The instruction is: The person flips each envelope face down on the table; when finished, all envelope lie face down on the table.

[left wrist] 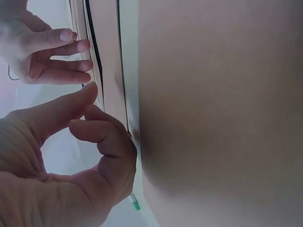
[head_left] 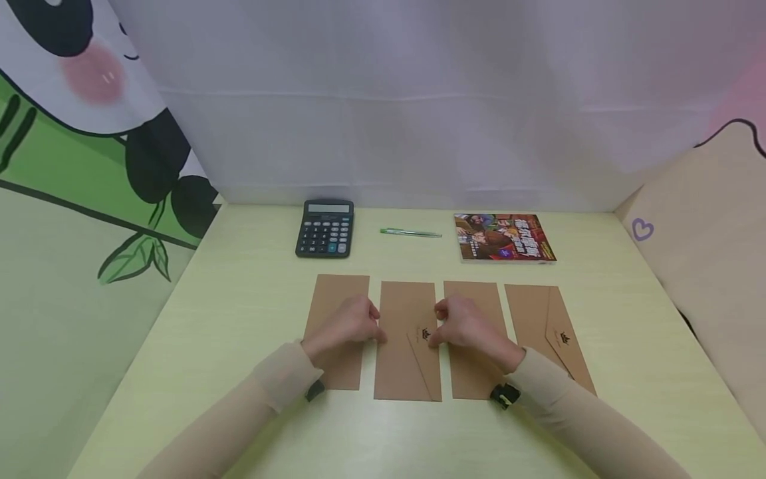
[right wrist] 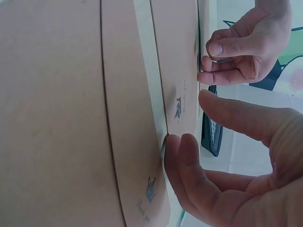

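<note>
Several brown paper envelopes lie in a row on the table. My left hand [head_left: 353,320] reaches across the leftmost envelope [head_left: 338,289], its thumb and fingertips at the left edge of the second envelope [head_left: 403,299]. At that envelope's right edge is my right hand [head_left: 469,326], above the third envelope [head_left: 479,296]. The second envelope has a flap and a small dark crown print. In the right wrist view, the thumb and bent fingers of my right hand [right wrist: 218,156] stand apart along the edge of this printed envelope [right wrist: 177,71]. No envelope appears lifted.
To the right lies another envelope [head_left: 529,319] with a crown print. Behind the row are a black calculator [head_left: 325,229], a green pen [head_left: 411,233] and a colourful book [head_left: 505,237]. A pale cloth [head_left: 419,133] hangs at the table's far edge.
</note>
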### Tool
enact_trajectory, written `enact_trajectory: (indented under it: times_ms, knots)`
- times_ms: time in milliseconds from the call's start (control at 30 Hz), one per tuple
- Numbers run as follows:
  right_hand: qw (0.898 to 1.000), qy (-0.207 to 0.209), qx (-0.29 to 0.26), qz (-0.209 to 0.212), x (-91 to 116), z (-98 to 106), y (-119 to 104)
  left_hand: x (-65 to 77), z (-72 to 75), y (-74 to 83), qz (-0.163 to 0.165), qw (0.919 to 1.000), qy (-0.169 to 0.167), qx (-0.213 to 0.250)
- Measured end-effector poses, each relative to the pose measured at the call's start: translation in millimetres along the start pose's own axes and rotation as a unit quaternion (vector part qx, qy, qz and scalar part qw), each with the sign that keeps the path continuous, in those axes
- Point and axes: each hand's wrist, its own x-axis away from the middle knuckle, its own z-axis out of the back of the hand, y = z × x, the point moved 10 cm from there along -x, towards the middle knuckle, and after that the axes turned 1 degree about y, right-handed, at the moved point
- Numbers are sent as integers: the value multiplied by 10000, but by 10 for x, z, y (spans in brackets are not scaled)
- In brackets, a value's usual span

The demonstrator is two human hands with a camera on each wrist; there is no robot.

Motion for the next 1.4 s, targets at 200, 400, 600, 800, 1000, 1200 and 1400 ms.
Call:
enact_trajectory:
  times_ms: [200, 400, 600, 800, 1000, 1200, 1400]
  knots:
    - [9999, 53, 144, 51, -10, 2, -11, -7, -6, -16, 102, 9999, -16, 66]
    - [9998, 75, 184, 66, -20, 4, -19, -4, -9, -16, 139, 9997, 14, 185]
    - [9996, 136, 226, 58, -22, 1, -13, -17, -25, -6, 112, 9989, -10, 456]
    - [9988, 162, 401, 226, 4, -55, -91, 2, -66, 31, -82, 9986, -152, 501]
    - [9993, 240, 269, 128, 39, -17, -111, 20, 11, -9, 138, 9991, 72, 385]
    - [9994, 181, 275, 102, 36, -5, -104, 7, 7, -3, 256, 9994, 88, 199]
    - [9997, 105, 225, -86, -3, -4, -69, 10, -8, 37, 218, 9996, 55, 150]
